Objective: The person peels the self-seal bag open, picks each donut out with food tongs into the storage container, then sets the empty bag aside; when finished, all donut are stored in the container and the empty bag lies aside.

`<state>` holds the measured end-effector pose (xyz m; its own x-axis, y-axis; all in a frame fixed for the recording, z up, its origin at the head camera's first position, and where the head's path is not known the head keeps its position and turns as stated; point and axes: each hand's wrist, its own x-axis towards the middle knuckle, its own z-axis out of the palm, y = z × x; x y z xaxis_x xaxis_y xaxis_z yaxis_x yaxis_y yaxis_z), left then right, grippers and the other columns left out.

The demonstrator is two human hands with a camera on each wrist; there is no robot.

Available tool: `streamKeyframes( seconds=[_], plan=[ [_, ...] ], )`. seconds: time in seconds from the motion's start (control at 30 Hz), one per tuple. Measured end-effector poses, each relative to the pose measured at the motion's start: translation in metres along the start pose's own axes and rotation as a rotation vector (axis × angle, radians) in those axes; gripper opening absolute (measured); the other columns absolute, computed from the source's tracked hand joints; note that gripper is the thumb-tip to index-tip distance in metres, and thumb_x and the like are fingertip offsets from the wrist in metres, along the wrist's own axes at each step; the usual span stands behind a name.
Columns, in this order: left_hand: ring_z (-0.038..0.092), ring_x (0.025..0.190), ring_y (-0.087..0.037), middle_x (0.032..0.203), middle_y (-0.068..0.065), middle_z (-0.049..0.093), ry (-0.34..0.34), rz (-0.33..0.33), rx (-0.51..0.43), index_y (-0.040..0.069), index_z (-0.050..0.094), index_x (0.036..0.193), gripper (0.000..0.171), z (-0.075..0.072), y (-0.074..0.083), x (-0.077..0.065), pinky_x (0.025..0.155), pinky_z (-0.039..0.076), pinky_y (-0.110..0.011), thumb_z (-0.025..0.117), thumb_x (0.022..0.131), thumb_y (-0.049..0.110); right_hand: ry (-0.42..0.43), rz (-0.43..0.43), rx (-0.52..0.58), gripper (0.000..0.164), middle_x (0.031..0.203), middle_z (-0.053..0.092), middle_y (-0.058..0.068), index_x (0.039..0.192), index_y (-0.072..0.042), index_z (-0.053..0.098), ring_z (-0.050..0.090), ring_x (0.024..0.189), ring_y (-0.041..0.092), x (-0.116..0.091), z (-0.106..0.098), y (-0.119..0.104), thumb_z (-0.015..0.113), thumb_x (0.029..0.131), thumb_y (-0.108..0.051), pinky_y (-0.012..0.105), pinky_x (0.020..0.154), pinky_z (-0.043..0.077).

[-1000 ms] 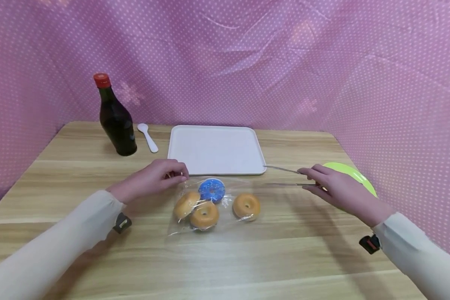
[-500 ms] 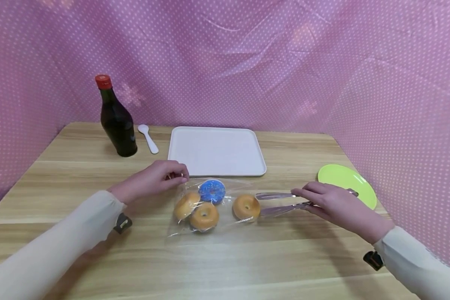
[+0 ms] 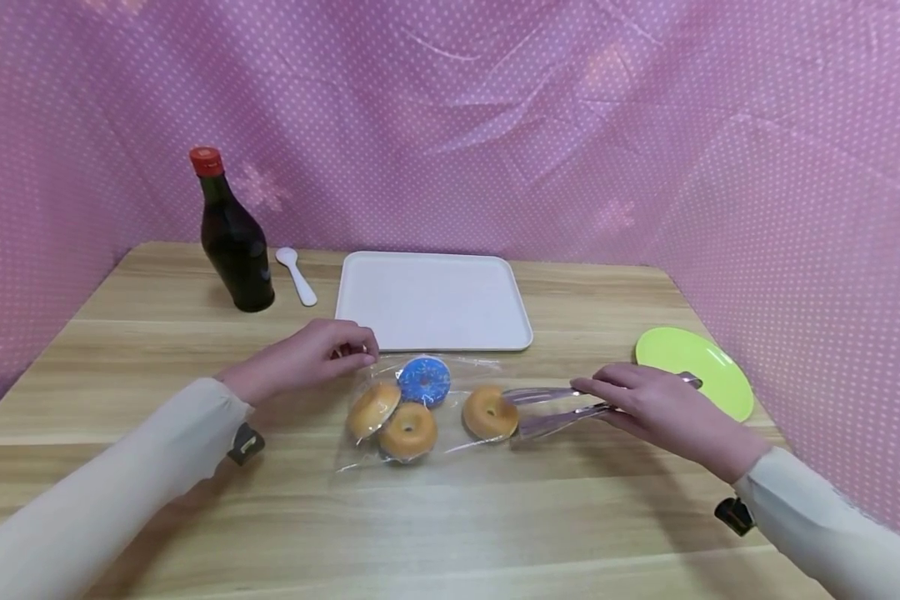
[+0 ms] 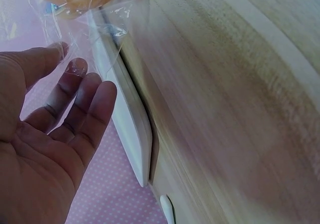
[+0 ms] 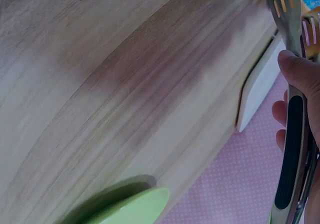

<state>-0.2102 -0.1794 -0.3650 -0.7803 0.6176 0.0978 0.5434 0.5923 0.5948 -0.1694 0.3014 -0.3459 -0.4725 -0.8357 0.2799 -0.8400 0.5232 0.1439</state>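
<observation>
A clear plastic bag (image 3: 450, 446) lies mid-table with a blue sprinkled donut (image 3: 423, 381) and three plain brown donuts in it. Thumb and forefinger of my left hand (image 3: 321, 354) pinch the bag's upper left edge; in the left wrist view the other fingers of that hand (image 4: 55, 119) are loosely bent. My right hand (image 3: 656, 408) grips metal tongs (image 3: 551, 423) with fork-like tips and dark handle inlays. The spread tips reach into the bag's right side, at the rightmost brown donut (image 3: 490, 413). Whether both tips touch it I cannot tell.
Behind the bag lies a white tray (image 3: 435, 300). A dark bottle with a red cap (image 3: 236, 250) and a white spoon (image 3: 297, 277) are at the back left. To the right, a lime-green plate (image 3: 701, 367) sits beyond my right hand. A pink dotted curtain (image 3: 435, 125) encloses the table.
My right hand has brought the tongs down and left, from beside the bag to the rightmost donut, which has shifted slightly left. My left hand stays at the bag's edge.
</observation>
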Motion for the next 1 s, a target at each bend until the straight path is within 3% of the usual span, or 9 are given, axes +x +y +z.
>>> streamKeyframes(
  seconds=[0.2,0.3,0.43,0.57,0.67,0.8,1.0],
  plan=[
    [0.06,0.083,-0.01,0.091,-0.002,0.07,-0.011,0.016,-0.006,0.009,0.074,0.1,0.006,0.001,0.0,0.001,0.076,0.054,-0.025,0.068,0.101,0.008,0.019,-0.01,0.013,0.062,0.108,0.073,-0.003,0.137,-0.016,0.068,0.071,0.095,0.013,0.006,0.006,-0.002,0.088,0.079,-0.014,0.035,0.08,0.061],
    [0.06,0.082,-0.011,0.091,-0.004,0.071,-0.008,0.027,-0.019,0.009,0.074,0.1,0.006,0.002,-0.001,0.001,0.076,0.054,-0.025,0.068,0.101,0.007,0.042,-0.02,0.013,0.054,0.108,0.075,-0.003,0.137,-0.016,0.069,0.072,0.096,0.015,0.009,0.01,-0.003,0.084,0.085,-0.016,0.035,0.08,0.061],
    [0.06,0.082,-0.011,0.09,-0.004,0.071,-0.008,0.037,-0.026,0.008,0.074,0.099,0.007,0.002,-0.001,0.001,0.075,0.054,-0.025,0.068,0.1,0.006,0.08,-0.052,-0.02,0.032,0.107,0.077,-0.002,0.134,-0.015,0.071,0.073,0.095,0.015,0.013,0.013,-0.004,0.065,0.104,-0.026,0.033,0.078,0.062],
    [0.059,0.082,-0.01,0.09,-0.002,0.07,-0.006,0.045,-0.021,0.009,0.074,0.099,0.007,0.002,-0.001,0.001,0.075,0.053,-0.025,0.068,0.1,0.006,0.089,-0.062,-0.061,0.038,0.106,0.078,-0.003,0.132,-0.014,0.072,0.074,0.093,0.015,0.014,0.014,-0.005,0.046,0.113,-0.034,0.032,0.076,0.061],
    [0.058,0.081,-0.01,0.089,-0.002,0.069,-0.004,0.043,-0.015,0.008,0.074,0.099,0.007,0.001,-0.001,0.001,0.074,0.053,-0.024,0.068,0.1,0.006,0.067,-0.04,-0.061,0.031,0.106,0.078,-0.003,0.132,-0.014,0.072,0.074,0.094,0.015,0.016,0.014,-0.005,0.061,0.106,-0.027,0.032,0.076,0.062],
    [0.058,0.08,-0.009,0.089,-0.005,0.07,-0.002,0.046,-0.015,0.008,0.074,0.098,0.007,0.002,-0.001,0.001,0.073,0.053,-0.024,0.068,0.1,0.005,0.034,0.003,-0.016,0.043,0.105,0.077,-0.004,0.131,-0.015,0.072,0.074,0.093,0.013,0.017,0.012,-0.007,0.08,0.088,-0.015,0.033,0.075,0.062],
    [0.056,0.079,-0.009,0.088,-0.006,0.069,0.008,0.055,-0.011,0.008,0.074,0.097,0.006,0.001,-0.002,0.0,0.071,0.05,-0.024,0.068,0.1,0.005,-0.05,0.117,0.162,0.041,0.103,0.074,-0.012,0.133,-0.017,0.071,0.065,0.087,-0.002,0.016,0.002,-0.012,0.078,0.093,-0.013,0.027,0.075,0.059]
  ],
)
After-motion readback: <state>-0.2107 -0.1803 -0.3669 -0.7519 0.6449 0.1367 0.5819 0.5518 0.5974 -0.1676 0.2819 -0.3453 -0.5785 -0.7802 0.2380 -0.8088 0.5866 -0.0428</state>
